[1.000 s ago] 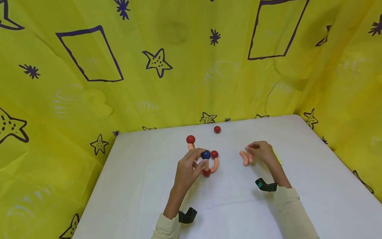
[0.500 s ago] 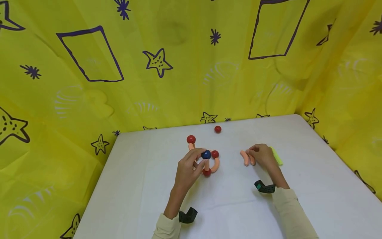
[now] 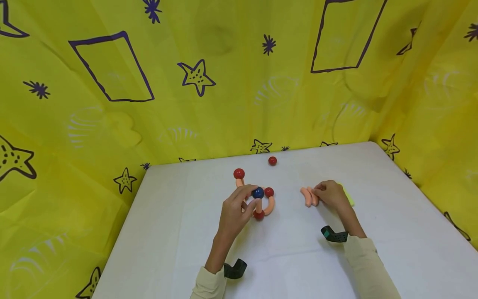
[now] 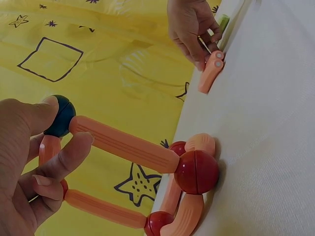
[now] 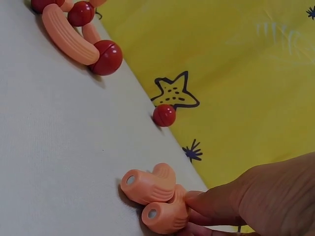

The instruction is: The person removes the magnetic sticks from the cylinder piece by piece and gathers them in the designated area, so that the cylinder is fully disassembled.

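Note:
My left hand [image 3: 234,209] pinches a blue ball [image 3: 258,192] between thumb and fingers, at the top of a structure of red balls and peach magnetic rods. In the left wrist view a straight ridged rod [image 4: 128,145] slopes from the blue ball down to a red ball [image 4: 197,172] near the table. Curved rods [image 3: 269,206] join other red balls at the base. My right hand [image 3: 332,194] pinches one loose curved rod [image 5: 170,216] on the table. Another curved rod [image 5: 147,187] lies against it; their silvery end discs show in the right wrist view.
A loose red ball [image 3: 272,160] sits near the back edge of the white table [image 3: 179,249]. Behind my right hand lies a yellow-green stick [image 3: 349,198], partly hidden. A yellow patterned curtain [image 3: 231,116] stands behind the table.
My right hand has shifted slightly right and nearer, and the two loose curved rods now lie side by side. My left hand stays on the blue ball.

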{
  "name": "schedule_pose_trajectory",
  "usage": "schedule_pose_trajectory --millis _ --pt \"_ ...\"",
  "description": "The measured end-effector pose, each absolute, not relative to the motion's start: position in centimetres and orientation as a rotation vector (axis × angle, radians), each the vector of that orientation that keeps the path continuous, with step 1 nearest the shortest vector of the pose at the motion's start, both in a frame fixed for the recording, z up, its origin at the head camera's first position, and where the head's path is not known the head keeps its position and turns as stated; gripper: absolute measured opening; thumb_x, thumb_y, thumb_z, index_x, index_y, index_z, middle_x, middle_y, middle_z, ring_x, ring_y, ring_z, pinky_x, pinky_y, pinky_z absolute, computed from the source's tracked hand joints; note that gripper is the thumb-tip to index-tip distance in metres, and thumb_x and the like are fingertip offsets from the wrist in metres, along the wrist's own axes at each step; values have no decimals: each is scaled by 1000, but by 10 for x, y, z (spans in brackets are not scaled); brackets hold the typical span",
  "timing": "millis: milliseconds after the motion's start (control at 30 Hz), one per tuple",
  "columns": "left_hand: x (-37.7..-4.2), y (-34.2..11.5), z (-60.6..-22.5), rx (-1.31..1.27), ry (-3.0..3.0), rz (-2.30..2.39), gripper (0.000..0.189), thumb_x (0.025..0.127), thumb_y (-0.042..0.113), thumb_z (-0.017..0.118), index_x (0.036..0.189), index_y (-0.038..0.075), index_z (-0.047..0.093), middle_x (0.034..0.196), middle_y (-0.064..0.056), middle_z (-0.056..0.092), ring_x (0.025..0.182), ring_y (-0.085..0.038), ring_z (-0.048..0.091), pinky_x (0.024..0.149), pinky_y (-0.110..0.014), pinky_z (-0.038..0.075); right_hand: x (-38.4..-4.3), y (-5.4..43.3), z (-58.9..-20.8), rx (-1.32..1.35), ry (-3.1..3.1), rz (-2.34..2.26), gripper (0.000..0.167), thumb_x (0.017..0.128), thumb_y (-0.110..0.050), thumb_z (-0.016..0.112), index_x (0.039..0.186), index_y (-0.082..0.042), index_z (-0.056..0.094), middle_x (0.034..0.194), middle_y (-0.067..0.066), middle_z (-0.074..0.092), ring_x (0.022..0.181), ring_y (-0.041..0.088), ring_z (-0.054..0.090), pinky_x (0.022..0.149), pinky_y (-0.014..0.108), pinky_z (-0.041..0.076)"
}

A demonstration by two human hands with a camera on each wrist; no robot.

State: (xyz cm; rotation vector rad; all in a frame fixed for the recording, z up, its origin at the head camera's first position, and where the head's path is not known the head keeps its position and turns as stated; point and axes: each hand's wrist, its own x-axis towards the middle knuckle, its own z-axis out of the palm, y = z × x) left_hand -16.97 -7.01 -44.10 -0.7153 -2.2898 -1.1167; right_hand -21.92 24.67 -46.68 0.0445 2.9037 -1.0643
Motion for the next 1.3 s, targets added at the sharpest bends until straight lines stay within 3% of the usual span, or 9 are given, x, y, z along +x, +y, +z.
schedule_pose_trajectory --millis 167,433,733,867,1033,1300 --pt "-169 -71 -440 -715 -2302 -1124 36 87 15 74 122 11 64 114 -5 67 86 -15 64 62 -15 53 -219 245 -466 64 2903 -1064 32 93 -21 61 102 9 69 95 23 69 80 27 60 63 30 47" --pt "-170 -70 -441 -718 -2284 -1122 36 86 14 75 121 11 65 113 -5 67 86 -15 64 61 -16 53 -217 242 -464 69 2989 -1063 31 95 -22 58 106 6 67 102 25 67 89 35 62 70 40 50" --pt "-169 -71 -440 -721 -2306 -1117 34 90 19 71 122 11 63 114 -5 66 85 -14 63 62 -20 55 -219 212 -450 -195 2985 -1198 20 96 -19 62 104 -2 68 91 13 68 84 24 60 67 31 48" --pt "-169 -71 -440 -717 -2307 -1121 34 90 18 71 122 11 63 114 -5 66 85 -15 63 62 -21 56 -216 188 -449 -373 2918 -1146 21 95 -18 64 107 -1 68 94 10 67 86 22 61 72 34 53" --pt "-169 -71 -440 -712 -2311 -1122 35 89 17 73 122 12 64 114 -5 66 85 -14 63 62 -19 55 -207 162 -456 -555 2856 -1111 38 90 -18 70 121 2 61 117 19 62 105 33 61 89 47 54" --pt "-170 -74 -440 -722 -2319 -1132 35 90 20 71 123 13 64 115 -3 65 85 -12 61 64 -14 53 -198 126 -476 -528 2757 -1188 82 81 -28 80 142 8 40 145 29 39 136 44 38 107 57 39"
